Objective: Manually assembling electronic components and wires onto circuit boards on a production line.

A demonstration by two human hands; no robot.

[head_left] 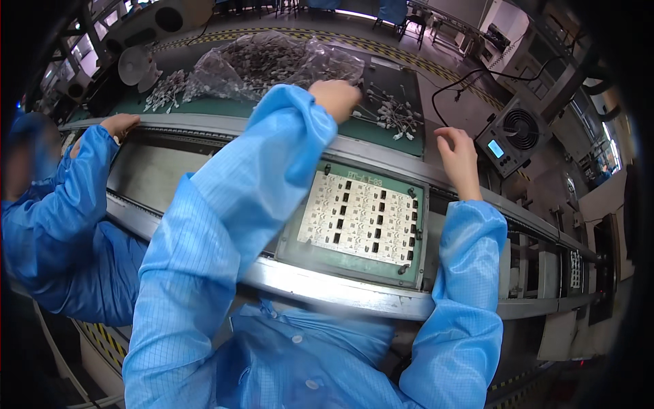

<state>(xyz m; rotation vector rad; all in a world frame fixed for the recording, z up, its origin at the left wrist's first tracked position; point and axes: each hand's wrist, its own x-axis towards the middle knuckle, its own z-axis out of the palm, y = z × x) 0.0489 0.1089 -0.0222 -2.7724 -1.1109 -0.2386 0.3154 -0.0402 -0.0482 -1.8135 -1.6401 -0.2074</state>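
My left hand (337, 99) reaches over the far rail to the right edge of a clear plastic bag (272, 65) packed with small white-ended cables. Its fingers point down and are mostly hidden, so whether they hold anything cannot be told. Right beside it, a loose pile of cables with white connectors (392, 112) lies on the green mat (378, 138). My right hand (458, 153) hovers by the far rail, fingers apart and nothing visible in them. Between my forearms, a white circuit board panel (361, 217) with rows of black parts sits in a green fixture (327, 262).
Metal conveyor rails (340, 290) run left to right in front of me. At the left, a co-worker's hand (121, 126) rests on the far rail near another cable pile (165, 92). A fan unit with a lit display (514, 140) stands far right, with a black cord behind.
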